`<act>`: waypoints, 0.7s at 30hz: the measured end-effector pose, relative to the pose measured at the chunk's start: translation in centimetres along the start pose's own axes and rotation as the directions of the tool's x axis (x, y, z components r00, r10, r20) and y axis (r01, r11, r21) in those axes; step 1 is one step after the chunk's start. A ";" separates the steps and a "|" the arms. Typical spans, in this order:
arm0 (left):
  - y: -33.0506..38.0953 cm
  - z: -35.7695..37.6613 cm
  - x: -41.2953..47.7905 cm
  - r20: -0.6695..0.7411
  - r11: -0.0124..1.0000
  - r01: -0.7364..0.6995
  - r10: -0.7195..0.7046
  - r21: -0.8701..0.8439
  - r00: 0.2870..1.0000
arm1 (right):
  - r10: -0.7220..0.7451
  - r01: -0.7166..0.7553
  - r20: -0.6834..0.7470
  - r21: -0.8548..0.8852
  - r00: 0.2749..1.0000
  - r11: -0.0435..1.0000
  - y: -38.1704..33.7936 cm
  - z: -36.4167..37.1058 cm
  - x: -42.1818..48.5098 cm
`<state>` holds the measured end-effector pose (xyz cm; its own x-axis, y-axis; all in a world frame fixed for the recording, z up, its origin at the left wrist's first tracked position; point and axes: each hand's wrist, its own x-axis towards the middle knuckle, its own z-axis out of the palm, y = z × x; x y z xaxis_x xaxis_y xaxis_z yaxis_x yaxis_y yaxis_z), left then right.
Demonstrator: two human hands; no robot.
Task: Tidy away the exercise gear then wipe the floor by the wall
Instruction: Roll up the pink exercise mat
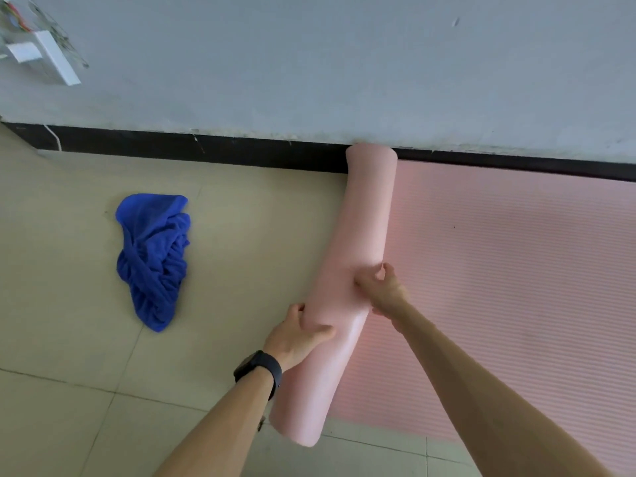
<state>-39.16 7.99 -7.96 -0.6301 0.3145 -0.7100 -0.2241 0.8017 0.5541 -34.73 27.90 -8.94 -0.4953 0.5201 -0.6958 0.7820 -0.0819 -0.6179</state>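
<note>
One mat point(361, 218), between left hand point(296, 335), right hand point(385, 290)

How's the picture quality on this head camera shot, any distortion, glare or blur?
Head view: wide-angle distortion bows the black skirting board; light is soft and even, with only faint shadows beside the blue cloth; a mild sheen runs along the rolled pink mat; the white fittings in the top left corner look smeared.
</note>
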 end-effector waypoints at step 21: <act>3.0 4.3 -2.1 0.108 0.977 -0.001 0.025 -0.214 0.994 | 0.059 -0.054 -0.041 0.101 0.997 0.993 3.8 -5.6 -1.8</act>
<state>-35.34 11.88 -6.69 -0.5513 0.3877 -0.7388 -0.3769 0.6742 0.6351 -28.73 31.39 -8.02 -0.4323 0.5492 -0.7152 0.7657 -0.1954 -0.6128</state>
